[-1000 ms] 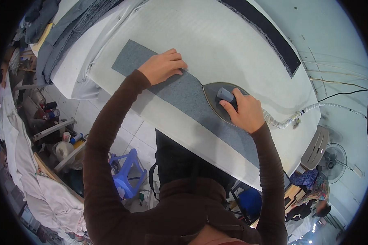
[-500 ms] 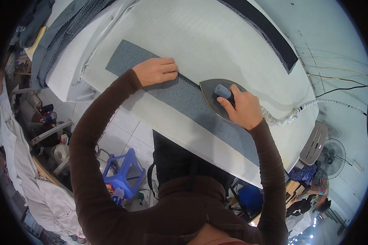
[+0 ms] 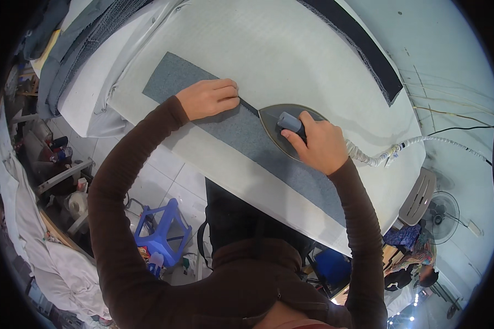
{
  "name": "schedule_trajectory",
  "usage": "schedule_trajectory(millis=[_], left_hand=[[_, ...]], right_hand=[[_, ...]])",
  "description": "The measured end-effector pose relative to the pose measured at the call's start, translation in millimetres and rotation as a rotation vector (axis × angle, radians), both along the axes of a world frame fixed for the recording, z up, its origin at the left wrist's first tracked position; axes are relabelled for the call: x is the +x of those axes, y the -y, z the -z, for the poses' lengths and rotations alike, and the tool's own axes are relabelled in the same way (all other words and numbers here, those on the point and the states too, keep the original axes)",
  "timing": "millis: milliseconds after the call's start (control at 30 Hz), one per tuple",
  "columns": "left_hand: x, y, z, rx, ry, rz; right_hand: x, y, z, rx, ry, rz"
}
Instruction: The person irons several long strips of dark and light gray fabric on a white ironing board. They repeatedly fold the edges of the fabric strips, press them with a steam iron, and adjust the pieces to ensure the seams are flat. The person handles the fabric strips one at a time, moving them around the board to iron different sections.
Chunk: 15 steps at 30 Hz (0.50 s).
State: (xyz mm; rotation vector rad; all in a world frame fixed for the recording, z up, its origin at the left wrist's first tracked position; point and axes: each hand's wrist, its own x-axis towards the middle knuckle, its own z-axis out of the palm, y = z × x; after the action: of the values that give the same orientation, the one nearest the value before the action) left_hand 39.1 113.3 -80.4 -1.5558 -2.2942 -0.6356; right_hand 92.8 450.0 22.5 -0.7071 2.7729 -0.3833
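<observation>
A long strip of grey-blue fabric (image 3: pixel 258 141) lies slantwise on the pale padded ironing table (image 3: pixel 225 38). Along its far edge runs a narrow dark fold. My left hand (image 3: pixel 211 98) rests on the strip, its fingers pinched together on that folded edge. With my right hand (image 3: pixel 325 143) I grip the handle of an iron (image 3: pixel 271 118). The iron sits flat on the fabric, its pointed tip towards my left hand, a short way from the fingertips. My right forearm covers part of the strip's near right end.
A wrapped hose (image 3: pixel 370 159) trails from the iron to the right. Dark fabric strips (image 3: pixel 362 49) lie along the far right edge; grey cloth (image 3: pixel 82 60) is piled at far left. Below stand a blue stool (image 3: pixel 167 236) and, at right, a fan (image 3: pixel 442 216).
The iron in my right hand has slid a little left along the fold, closer to my left hand. My left hand stays pinched at about the same spot.
</observation>
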Motion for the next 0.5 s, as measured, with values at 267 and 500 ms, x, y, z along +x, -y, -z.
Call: schedule_trajectory(millis=[267, 500], left_hand=[[6, 8, 7, -0.008, 0.002, -0.151], [-4, 28, 4, -0.039, 0.024, -0.141]], right_hand=[[-9, 21, 0, 0.002, -0.007, -0.041], [-13, 30, 0, 0.041, 0.008, -0.059]])
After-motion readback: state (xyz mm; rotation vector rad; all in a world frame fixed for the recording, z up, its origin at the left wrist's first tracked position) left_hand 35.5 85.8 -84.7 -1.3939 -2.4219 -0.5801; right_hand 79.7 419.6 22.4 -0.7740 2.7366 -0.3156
